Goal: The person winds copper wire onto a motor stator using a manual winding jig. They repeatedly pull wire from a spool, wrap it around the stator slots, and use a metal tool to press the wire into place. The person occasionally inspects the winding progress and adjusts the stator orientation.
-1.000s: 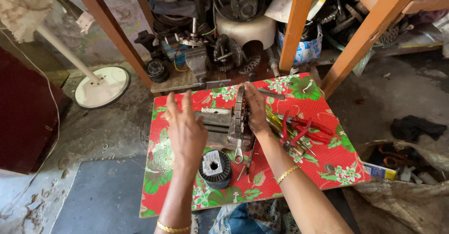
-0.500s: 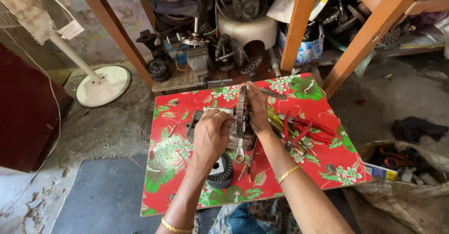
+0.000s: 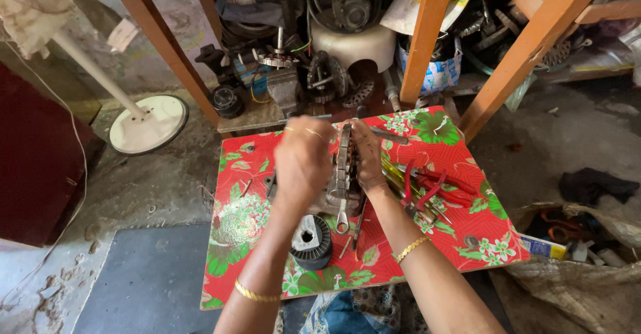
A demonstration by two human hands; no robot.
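We've got the metal motor part stood on edge in the middle of the red flowered surface, long axis running 12 to 6, flat faces out to 3 and 9. Right hand has a closed grip on its top end; left hand is curled shut at 9 of it (can't tell if it pinches anything). Probably best to keep the right hand firm so it stays upright. A spanner lies at 6, a black wire spool at 7, red pliers at 3.
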